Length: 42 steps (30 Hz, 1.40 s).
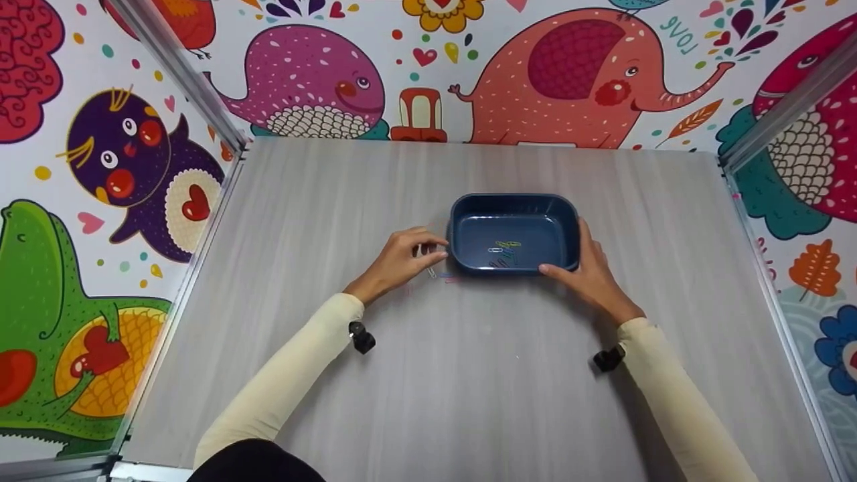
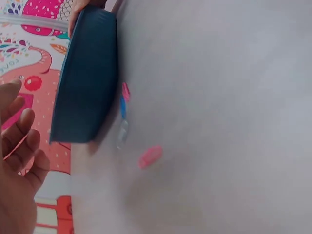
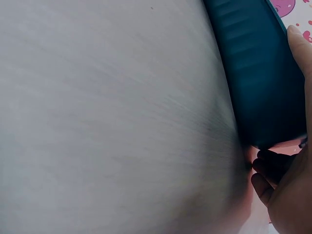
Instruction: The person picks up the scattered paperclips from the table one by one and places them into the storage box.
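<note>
A dark blue rectangular dish (image 1: 469, 263) sits on the table with several paper clips (image 1: 496, 250) in yellow, white, green and red inside. My right hand (image 1: 594, 278) grips its right end, thumb over the front corner and fingers along the side. Just off the dish's left end is my left hand (image 1: 402, 258), thumb and fingers apart and loosely bent, holding nothing. Below that hand, loose clips lie on the table beside the dish: a white one (image 2: 122, 134), a blue one (image 2: 123, 107) and two pink ones, the nearer pink clip (image 2: 151, 156) lying a little apart.
The grey wood-grain table (image 1: 469, 402) is bordered by metal rails (image 1: 783, 321) at the sides. Patterned walls with cartoon animals, such as an elephant (image 1: 569, 100), stand behind and at both sides. A dark rounded shape (image 1: 254, 462) shows at the bottom edge.
</note>
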Each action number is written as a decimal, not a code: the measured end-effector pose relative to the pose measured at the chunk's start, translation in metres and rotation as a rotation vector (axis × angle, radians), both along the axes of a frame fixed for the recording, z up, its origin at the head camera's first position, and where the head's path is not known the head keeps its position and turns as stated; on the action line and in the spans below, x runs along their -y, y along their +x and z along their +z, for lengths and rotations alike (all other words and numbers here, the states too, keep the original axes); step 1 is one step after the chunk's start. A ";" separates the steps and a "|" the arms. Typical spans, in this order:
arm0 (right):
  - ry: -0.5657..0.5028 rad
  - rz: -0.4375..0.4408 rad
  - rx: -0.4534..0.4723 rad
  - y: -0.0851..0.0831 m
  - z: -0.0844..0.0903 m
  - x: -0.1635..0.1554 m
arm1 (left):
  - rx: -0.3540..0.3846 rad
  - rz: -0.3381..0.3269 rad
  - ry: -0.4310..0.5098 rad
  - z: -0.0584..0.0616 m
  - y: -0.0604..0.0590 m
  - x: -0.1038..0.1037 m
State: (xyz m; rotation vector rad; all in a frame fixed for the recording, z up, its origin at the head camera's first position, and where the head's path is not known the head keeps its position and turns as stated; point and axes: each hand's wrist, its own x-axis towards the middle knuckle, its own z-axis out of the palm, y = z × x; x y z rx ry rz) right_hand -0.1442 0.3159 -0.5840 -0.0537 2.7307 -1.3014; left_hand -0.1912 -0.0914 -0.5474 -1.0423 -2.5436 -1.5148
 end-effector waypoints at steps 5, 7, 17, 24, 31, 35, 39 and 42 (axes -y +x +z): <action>0.002 -0.007 0.013 0.002 0.000 -0.001 | 0.051 0.034 0.002 -0.011 0.006 0.010; 0.001 -0.009 0.013 0.002 0.001 -0.001 | 0.075 0.045 0.000 -0.016 0.008 0.013; 0.000 -0.001 -0.009 0.000 -0.001 -0.001 | 0.112 0.055 -0.037 -0.044 0.011 0.022; -0.012 -0.004 0.004 0.000 0.000 -0.001 | 0.067 0.056 -0.089 -0.056 0.009 0.027; -0.010 0.001 0.000 0.001 0.000 0.000 | 0.027 0.059 -0.120 -0.062 0.007 0.027; -0.012 0.000 -0.005 0.001 0.000 -0.001 | -0.028 0.050 -0.086 -0.070 0.002 0.029; -0.014 -0.003 -0.003 0.001 -0.001 0.000 | -0.076 0.041 -0.055 -0.083 -0.005 0.030; -0.012 -0.008 -0.006 0.001 -0.001 0.000 | -0.073 0.036 -0.065 -0.087 -0.009 0.031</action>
